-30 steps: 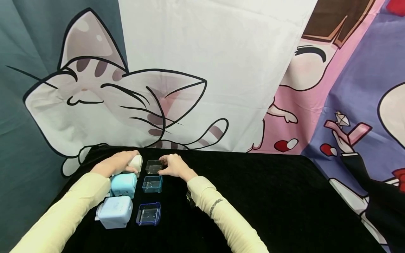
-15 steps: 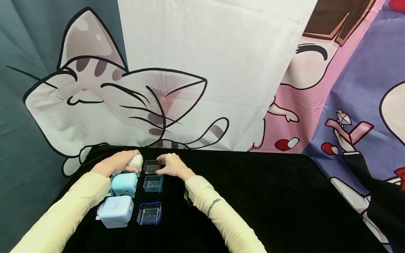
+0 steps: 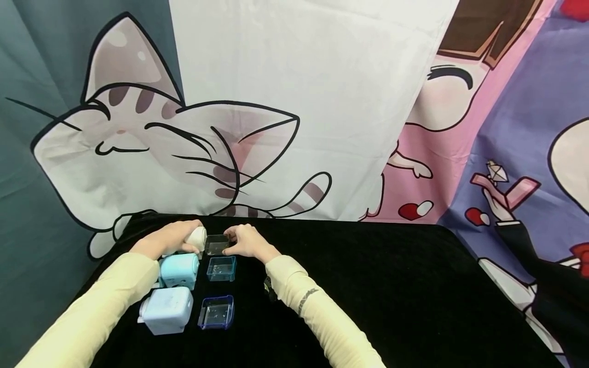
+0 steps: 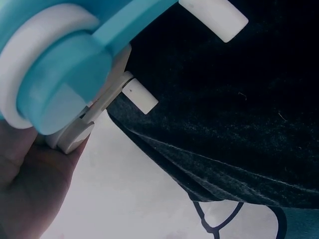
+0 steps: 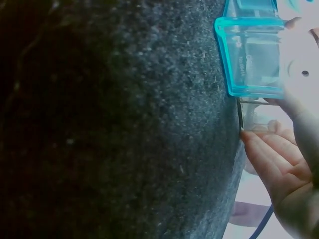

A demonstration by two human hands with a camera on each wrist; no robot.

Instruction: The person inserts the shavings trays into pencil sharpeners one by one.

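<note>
The person's left hand [image 3: 167, 238] gripped a white pencil sharpener [image 3: 198, 237], thumb on the near side and the other digits over the far side, a hold that probably served to steady the light body from behind. Across from it, the right hand [image 3: 248, 243] pinched a smoky clear shavings drawer [image 3: 217, 246] by its right end, fingers [image 5: 266, 154] to either side. Taking it there left the drawer's opposite end free and facing the sharpener, just beside it; whether the two touched could not be told.

Nearer the person on the black-covered table [image 3: 368, 286] stood a turquoise sharpener [image 3: 179, 271] and a pale blue sharpener [image 3: 167, 309], neither held. A turquoise-rimmed drawer [image 3: 222, 269] and a blue-rimmed drawer [image 3: 216, 312] lay apart from them to the right, hollow side up. Each drawer sat level with a body of like tint, so the two columns seemed arranged to keep the pairs matched and within short reach.

In the left wrist view, a turquoise crank arm [image 4: 134, 25] and the white sharpener's crank knob [image 4: 141, 96] stuck out on the side away from the drawers, which presumably kept them out of the right hand's way.
</note>
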